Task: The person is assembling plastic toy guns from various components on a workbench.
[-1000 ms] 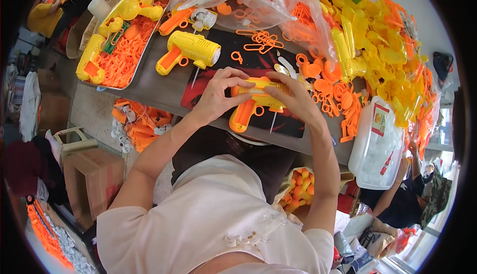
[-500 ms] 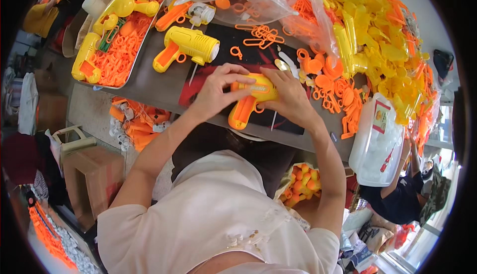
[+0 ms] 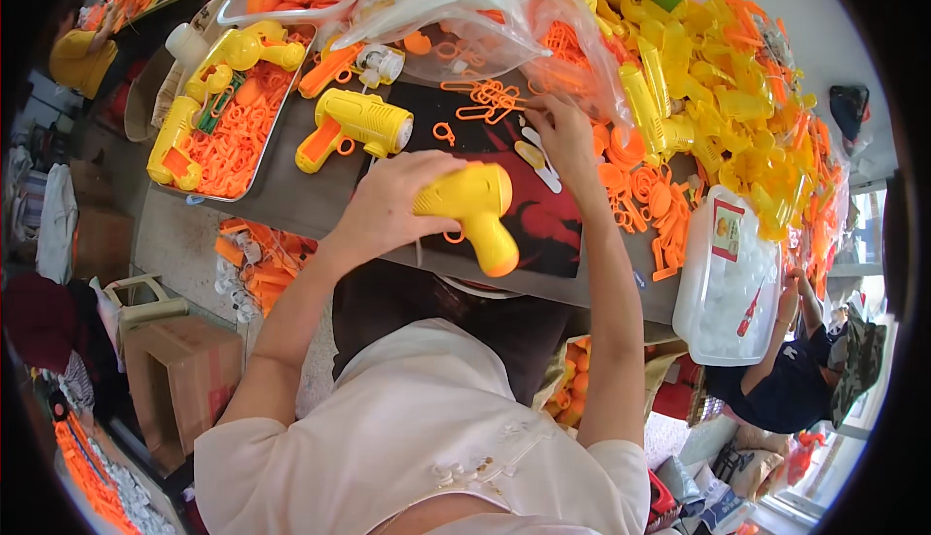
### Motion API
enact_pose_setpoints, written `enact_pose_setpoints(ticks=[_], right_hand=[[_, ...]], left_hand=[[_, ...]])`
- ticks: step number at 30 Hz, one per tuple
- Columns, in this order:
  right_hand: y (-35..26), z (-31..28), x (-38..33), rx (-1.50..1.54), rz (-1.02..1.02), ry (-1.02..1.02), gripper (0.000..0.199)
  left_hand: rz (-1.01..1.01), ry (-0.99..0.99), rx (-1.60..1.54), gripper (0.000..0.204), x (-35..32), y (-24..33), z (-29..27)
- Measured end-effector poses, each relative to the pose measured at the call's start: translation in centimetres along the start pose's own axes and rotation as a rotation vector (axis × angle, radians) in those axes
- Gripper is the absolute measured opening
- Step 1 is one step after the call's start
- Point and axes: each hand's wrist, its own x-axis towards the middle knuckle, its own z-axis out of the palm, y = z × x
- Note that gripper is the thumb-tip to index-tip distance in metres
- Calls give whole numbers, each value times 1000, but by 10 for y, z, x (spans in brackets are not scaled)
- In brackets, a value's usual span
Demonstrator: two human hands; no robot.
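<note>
My left hand (image 3: 388,203) is wrapped round the rear of a yellow toy gun (image 3: 490,200), holding it up over the table's front edge with its handle pointing down toward me. An orange trigger ring shows below my fingers. My right hand (image 3: 567,137) reaches across the dark mat, its thumb and fingertips pinched at the right end of a small pile of orange plastic loops (image 3: 483,98). The fingertips partly hide what they grip. Beside that hand lie a white strip (image 3: 541,159) and a small yellow-and-white piece (image 3: 529,154). Another yellow toy gun (image 3: 364,118) lies to the left.
A metal tray (image 3: 260,168) of orange parts and yellow shells stands at the left. Plastic bags (image 3: 456,21) lie at the back, yellow shells (image 3: 747,128) are heaped at the right, and a translucent tub (image 3: 732,283) sits nearer me. Another person (image 3: 776,370) is at far right.
My right hand has left the toy gun and moved up to the orange loops. My left hand has turned the gun over and drawn it slightly left.
</note>
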Motion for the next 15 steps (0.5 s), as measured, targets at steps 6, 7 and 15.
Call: enact_pose_setpoints(ticks=[6, 7, 15], right_hand=[[31, 25, 24, -378, -186, 75, 14], [33, 21, 22, -397, -253, 131, 15], [-42, -23, -21, 208, 32, -70, 20]], left_hand=[[90, -111, 486, 66, 3, -14, 18], [86, -111, 487, 66, 4, -13, 19], [77, -180, 432, 56, 24, -6, 29]])
